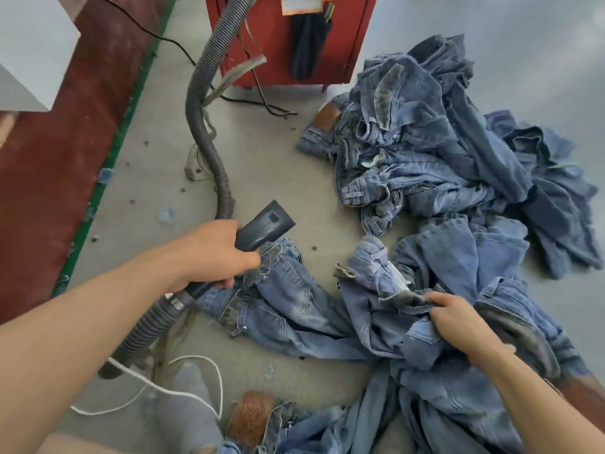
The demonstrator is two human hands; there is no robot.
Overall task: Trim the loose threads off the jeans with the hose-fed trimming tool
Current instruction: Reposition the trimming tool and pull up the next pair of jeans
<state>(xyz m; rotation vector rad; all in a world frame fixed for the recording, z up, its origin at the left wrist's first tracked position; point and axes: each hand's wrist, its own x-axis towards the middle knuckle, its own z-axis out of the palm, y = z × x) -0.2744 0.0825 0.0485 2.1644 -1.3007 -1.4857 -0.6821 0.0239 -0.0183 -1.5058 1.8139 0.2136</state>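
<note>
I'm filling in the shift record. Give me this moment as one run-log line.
left hand: grips trimming tool, off fabric | right hand: pinches jeans waistband | hose: runs to red cabinet | pile of jeans: beyond

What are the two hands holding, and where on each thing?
The left hand grips the trimming tool round its dark handle, behind the nozzle. The right hand pinches a bunched fold of the jeans.

Left hand [214, 253] at 9 o'clock, fingers wrapped round the tool [258, 229], forearm bare, right hand [458, 319] at 4 o'clock, pinching jeans [386, 290]
</note>
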